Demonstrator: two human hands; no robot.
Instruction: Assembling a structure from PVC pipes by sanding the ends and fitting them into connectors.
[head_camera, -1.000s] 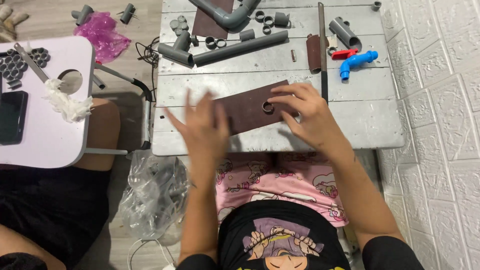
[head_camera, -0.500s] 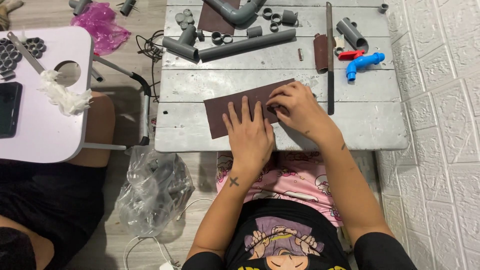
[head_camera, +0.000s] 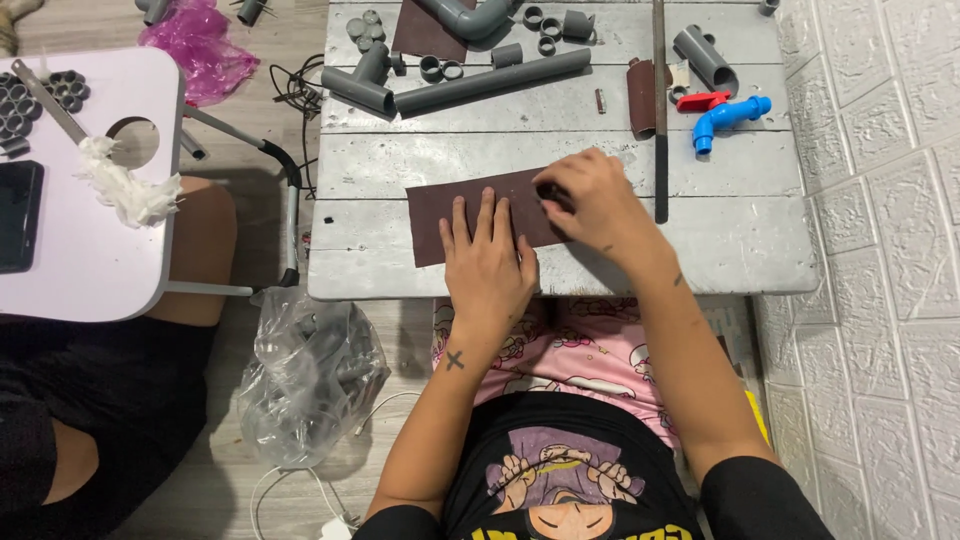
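A dark brown sheet of sandpaper (head_camera: 432, 208) lies flat on the grey wooden table (head_camera: 700, 250). My left hand (head_camera: 487, 262) presses flat on its right half, fingers spread. My right hand (head_camera: 592, 205) is closed around a small dark ring-shaped fitting (head_camera: 549, 192) and holds it against the sheet's right end. Most of the fitting is hidden by my fingers.
At the table's far side lie grey pipes (head_camera: 490, 82), elbows, several small grey rings (head_camera: 538, 18), a long file (head_camera: 660, 110), a blue tap (head_camera: 728, 118) with a red handle and another brown sheet (head_camera: 425, 35). A white side table (head_camera: 90, 260) and another person's leg (head_camera: 200, 250) are left; a plastic bag (head_camera: 310, 375) lies on the floor.
My left hand came in from the sheet's left edge and now lies flat on it. The sheet turned level, and my right hand stayed at its right end with the fitting.
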